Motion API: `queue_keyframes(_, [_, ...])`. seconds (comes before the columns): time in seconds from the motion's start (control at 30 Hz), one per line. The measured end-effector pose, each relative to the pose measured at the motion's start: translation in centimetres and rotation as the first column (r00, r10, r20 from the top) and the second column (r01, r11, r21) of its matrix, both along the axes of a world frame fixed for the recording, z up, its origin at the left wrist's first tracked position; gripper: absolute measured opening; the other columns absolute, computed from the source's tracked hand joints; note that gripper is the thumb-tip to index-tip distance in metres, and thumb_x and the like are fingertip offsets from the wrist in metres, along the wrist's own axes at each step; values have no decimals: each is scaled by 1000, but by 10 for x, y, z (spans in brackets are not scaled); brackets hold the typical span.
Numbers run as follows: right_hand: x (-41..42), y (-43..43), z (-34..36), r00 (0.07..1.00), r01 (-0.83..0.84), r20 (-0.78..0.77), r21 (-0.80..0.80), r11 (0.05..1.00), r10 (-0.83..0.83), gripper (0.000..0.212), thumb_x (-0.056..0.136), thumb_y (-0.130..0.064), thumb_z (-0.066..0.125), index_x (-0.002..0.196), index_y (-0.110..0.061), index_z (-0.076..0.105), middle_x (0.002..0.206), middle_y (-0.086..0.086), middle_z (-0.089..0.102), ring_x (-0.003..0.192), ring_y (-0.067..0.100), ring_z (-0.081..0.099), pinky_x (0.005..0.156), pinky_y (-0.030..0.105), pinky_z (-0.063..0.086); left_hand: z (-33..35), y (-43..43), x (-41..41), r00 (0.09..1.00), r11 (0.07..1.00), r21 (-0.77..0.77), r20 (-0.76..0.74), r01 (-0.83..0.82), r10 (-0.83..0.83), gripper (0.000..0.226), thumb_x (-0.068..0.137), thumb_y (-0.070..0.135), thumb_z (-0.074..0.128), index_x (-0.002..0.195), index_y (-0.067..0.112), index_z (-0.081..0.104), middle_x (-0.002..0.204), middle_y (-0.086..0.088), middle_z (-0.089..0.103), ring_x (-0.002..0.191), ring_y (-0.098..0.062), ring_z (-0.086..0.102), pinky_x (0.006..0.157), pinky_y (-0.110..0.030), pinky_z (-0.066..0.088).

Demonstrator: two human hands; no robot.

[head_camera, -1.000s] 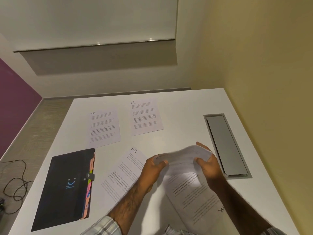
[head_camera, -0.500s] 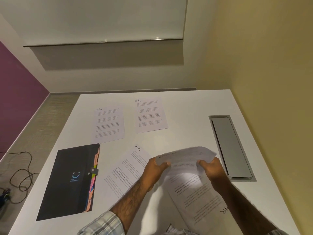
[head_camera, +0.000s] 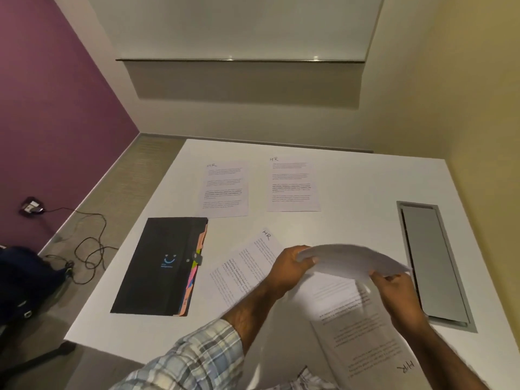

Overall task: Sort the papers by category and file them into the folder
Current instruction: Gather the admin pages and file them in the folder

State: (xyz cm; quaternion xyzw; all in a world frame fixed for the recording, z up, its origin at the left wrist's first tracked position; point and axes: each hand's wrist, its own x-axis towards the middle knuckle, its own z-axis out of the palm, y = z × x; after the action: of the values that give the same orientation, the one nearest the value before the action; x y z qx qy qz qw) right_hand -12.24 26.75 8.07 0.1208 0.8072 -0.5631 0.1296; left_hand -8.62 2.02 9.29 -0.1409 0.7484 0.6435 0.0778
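A stack of white papers (head_camera: 351,258) is held above the white table, bowed upward. My left hand (head_camera: 289,267) grips its left edge and my right hand (head_camera: 394,288) grips its right edge. Under it lies a printed sheet marked HR (head_camera: 365,333), turned upside down. A tilted HR sheet (head_camera: 247,266) lies left of my left hand. Two more HR sheets (head_camera: 225,190) (head_camera: 292,185) lie side by side farther back. A closed black expanding folder (head_camera: 160,266) with coloured tabs and a smiley logo lies at the left.
A grey cable-tray lid (head_camera: 433,263) is set into the table (head_camera: 360,220) at the right. Walls stand close behind and to the right. On the floor at the left lie a black cable (head_camera: 90,243), a wall plug and a dark bag (head_camera: 25,280).
The view has swung left, showing more floor and the purple wall. The held stack has flattened out and bowed, its face now turned away; both hands keep their grip.
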Motion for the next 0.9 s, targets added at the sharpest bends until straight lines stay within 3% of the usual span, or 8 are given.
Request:
queue_keyframes(0.13, [8, -5, -6, 999, -48, 24, -8, 999, 49, 39, 97, -9, 62, 136, -10, 61, 118, 8, 70, 104, 26, 65, 90, 37, 49, -12, 4, 10, 996, 993, -106, 66, 58, -51, 13, 98, 21, 65, 100, 10, 71, 96, -3, 69, 87, -15, 63, 76, -23, 48])
queue_keyframes(0.2, [8, -10, -4, 1000, -17, -3, 6, 1000, 17, 38, 97, -10, 62, 135, -7, 61, 117, 11, 70, 102, 29, 64, 90, 37, 48, -16, 5, 10, 998, 987, -156, 63, 36, -26, 32, 99, 32, 61, 92, 1, 69, 86, -3, 65, 82, -16, 59, 74, -31, 44])
queue_keyframes(0.3, [4, -19, 9, 999, -8, -35, 1, 1000, 8, 29, 98, -12, 63, 126, -4, 65, 106, 9, 70, 98, 30, 66, 85, 37, 49, -8, -1, 10, 999, 992, -126, 40, -13, 19, 41, 95, 51, 58, 96, 13, 73, 94, -5, 76, 87, -22, 73, 80, -40, 56])
queue_keyframes(0.37, [2, -28, 19, 999, -38, -34, -48, 998, 36, 26, 98, -13, 64, 124, -8, 66, 101, 4, 71, 95, 26, 68, 86, 38, 51, 7, -11, 13, 998, 991, -117, 3, -70, 71, 36, 96, 50, 57, 98, 17, 74, 100, -8, 77, 96, -25, 74, 83, -45, 58])
queue_keyframes(0.6, [18, -99, 30, 981, -192, -43, -181, 965, 187, 14, 98, -10, 65, 110, -14, 73, 96, -1, 79, 78, 14, 75, 71, 27, 57, 47, -78, 26, 946, 944, 119, -59, -309, 318, 18, 101, 22, 61, 106, 9, 74, 110, -16, 76, 93, -21, 74, 86, -37, 59])
queue_keyframes(0.73, [25, -154, 36, 981, -194, -44, -183, 964, 189, 12, 99, -10, 62, 104, -13, 73, 86, 2, 77, 61, 6, 69, 53, 19, 50, 51, -138, 35, 932, 918, 181, -17, -352, 361, 29, 104, 28, 55, 108, 6, 73, 102, -8, 79, 94, -21, 76, 84, -33, 62])
queue_keyframes(0.8, [27, -179, 37, 985, -171, -41, -164, 971, 167, 11, 99, -10, 63, 98, -12, 73, 85, 3, 79, 69, 16, 73, 59, 27, 56, 43, -181, 38, 918, 909, 128, 19, -396, 397, 39, 106, 36, 49, 109, 6, 74, 101, -6, 79, 93, -22, 76, 82, -32, 62])
queue_keyframes(0.9, [28, -207, 34, 994, -109, -39, -109, 988, 105, 14, 97, -10, 64, 88, -15, 73, 80, 2, 78, 73, 25, 71, 70, 34, 54, 13, -248, 47, 864, 869, 0, 109, -495, 492, 36, 103, 27, 49, 107, 0, 71, 93, -15, 73, 81, -31, 70, 71, -34, 60])
